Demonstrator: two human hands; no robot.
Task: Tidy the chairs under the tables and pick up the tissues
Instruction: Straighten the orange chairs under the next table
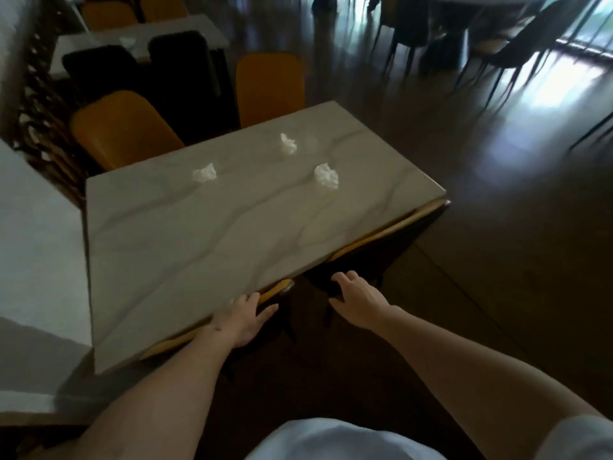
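Three crumpled white tissues lie on a marble-patterned table (pixel 185 247): one at the left (pixel 205 173), one at the back (pixel 288 144), one at the right (pixel 326 175). Two orange-backed chairs are tucked under the table's near edge, the left chair (pixel 275 288) and the right chair (pixel 391 227). My left hand (pixel 240 318) rests with fingers spread on the left chair's back at the table edge. My right hand (pixel 356 300) is spread over the dark back of the right chair. Neither hand grips anything.
On the far side stand two orange chairs (pixel 122 127), (pixel 270 88), the left one pulled out. Behind them are black chairs (pixel 179 71) and another white table (pixel 159 31) bearing a tissue. A white table (pixel 36 244) adjoins on the left. Dark wooden floor spreads to the right.
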